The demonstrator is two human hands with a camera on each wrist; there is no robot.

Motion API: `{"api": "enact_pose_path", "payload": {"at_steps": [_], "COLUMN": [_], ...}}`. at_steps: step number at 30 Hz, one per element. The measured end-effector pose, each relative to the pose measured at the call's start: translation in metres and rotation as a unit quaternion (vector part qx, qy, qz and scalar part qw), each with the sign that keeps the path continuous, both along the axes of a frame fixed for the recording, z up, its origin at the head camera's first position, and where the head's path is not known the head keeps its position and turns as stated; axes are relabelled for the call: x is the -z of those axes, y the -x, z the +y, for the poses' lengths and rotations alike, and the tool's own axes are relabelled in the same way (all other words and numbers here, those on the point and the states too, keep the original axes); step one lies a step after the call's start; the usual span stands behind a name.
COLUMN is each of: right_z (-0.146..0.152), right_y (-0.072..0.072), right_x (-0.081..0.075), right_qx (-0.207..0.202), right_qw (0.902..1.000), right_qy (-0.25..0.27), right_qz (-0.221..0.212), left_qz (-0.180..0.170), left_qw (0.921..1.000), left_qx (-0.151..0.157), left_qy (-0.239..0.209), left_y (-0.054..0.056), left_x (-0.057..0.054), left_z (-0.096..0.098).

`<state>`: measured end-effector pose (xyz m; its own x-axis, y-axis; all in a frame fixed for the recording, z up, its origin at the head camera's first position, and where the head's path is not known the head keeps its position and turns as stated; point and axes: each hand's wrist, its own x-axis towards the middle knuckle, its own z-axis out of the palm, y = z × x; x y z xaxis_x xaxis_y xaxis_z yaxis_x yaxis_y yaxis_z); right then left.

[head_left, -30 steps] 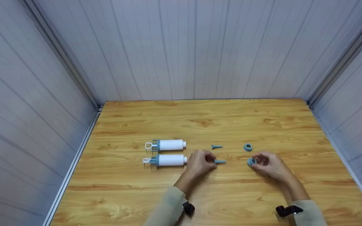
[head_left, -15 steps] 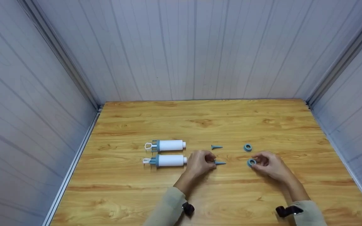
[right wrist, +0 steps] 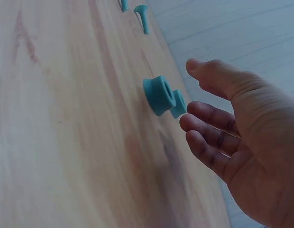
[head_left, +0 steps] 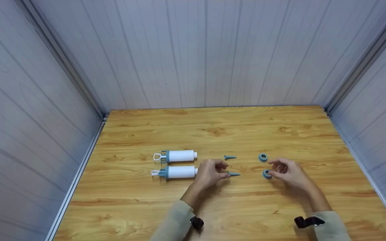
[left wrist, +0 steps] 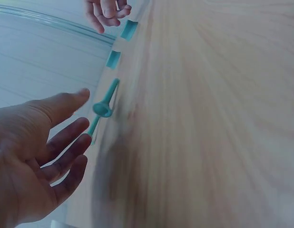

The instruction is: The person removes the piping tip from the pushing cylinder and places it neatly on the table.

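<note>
My left hand [head_left: 209, 172] hovers by the flared end of the nearer teal tapered nozzle [head_left: 234, 174]. In the left wrist view, the thumb and fingers are spread apart and grip nothing; the nozzle [left wrist: 103, 109] lies on the table beyond them. A second teal nozzle [head_left: 230, 157] lies farther back. At the right, my right hand [head_left: 290, 172] is beside the nearer teal ring [head_left: 266, 174]. The right wrist view has its fingers parted and holding nothing, with the ring [right wrist: 159, 96] lying past the fingertips. Behind it sits another teal ring [head_left: 262, 157].
Two white syringe-like cylinders with teal collars and white loop handles lie left of the nozzles: a rear cylinder [head_left: 181, 155] and a front cylinder [head_left: 181, 172]. The left hand is close to the front one's tip. Panelled walls [head_left: 193, 60] border the wooden table [head_left: 193, 130].
Both hands have let go: the left fingers have eased off the nearer nozzle, the right fingers have parted from the nearer ring, which now lies flat. The head view has shifted slightly.
</note>
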<state>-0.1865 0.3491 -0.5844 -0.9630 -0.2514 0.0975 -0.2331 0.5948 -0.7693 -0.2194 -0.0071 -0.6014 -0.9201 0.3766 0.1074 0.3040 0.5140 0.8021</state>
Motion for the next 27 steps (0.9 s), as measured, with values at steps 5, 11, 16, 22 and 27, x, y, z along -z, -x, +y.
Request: {"api": "enact_pose_path", "payload": {"at_steps": [5, 11, 16, 22, 27], "right_z": [-0.004, -0.007, -0.005, 0.001, 0.006], "right_y": [0.003, 0.004, 0.006, 0.006, 0.005], "right_x": [-0.006, -0.009, -0.013, -0.013, -0.010], "right_qx": [-0.003, 0.017, 0.029, 0.013, 0.001], "right_qw": [0.9988, 0.9944, 0.9913, 0.9901, 0.9899], "right_qy": [0.031, 0.074, 0.092, 0.095, 0.098], "right_qz": [0.036, 0.074, 0.090, 0.103, 0.102], "left_qz": [0.017, 0.022, 0.055, 0.110, 0.129], "left_qw": [0.9998, 0.9991, 0.9977, 0.9936, 0.9912], "left_qx": [0.010, 0.032, 0.033, 0.026, 0.027], "left_qy": [-0.003, -0.014, -0.020, -0.006, 0.009], "left_y": [0.001, -0.006, -0.005, -0.005, -0.008], "left_x": [-0.006, -0.034, -0.044, -0.048, -0.050], "left_z": [-0.008, -0.021, -0.036, -0.056, -0.075]}}
